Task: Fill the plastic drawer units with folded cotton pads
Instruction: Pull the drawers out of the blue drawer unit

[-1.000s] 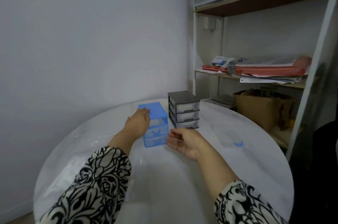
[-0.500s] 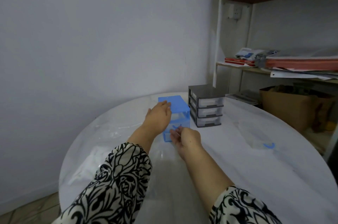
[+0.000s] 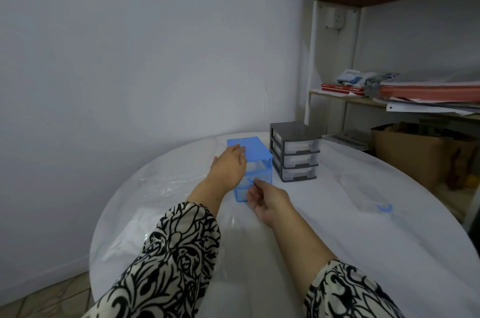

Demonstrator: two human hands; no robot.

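A round table (image 3: 337, 252) with a white, plastic-covered top carries two small drawer units near its far edge. The blue drawer unit (image 3: 255, 151) stands left of the black drawer unit (image 3: 296, 151); a narrow gap separates them and they do not touch. Both units sit close to the far edge, near the wall.

The left hand (image 3: 230, 167) rests on the top of the blue drawer unit at its near-left corner, fingers extended flat over the lid. The right hand (image 3: 268, 199) is at the front face of the blue drawer unit, fingers curled, with thumb and forefinger pinched at the handle of the middle drawer; whether the drawer is pulled out at all cannot be determined.

Clear plastic bags (image 3: 158, 187) lie crumpled at the left edge of the table, and white material, possibly cotton pads, shows under them toward the near-left edge. A small blue handle piece (image 3: 385, 208) lies toward the right edge, well apart from both units. The near half of the table between the forearms is bare surface. A shelf rack (image 3: 389, 99) stands just beyond the far-right edge.
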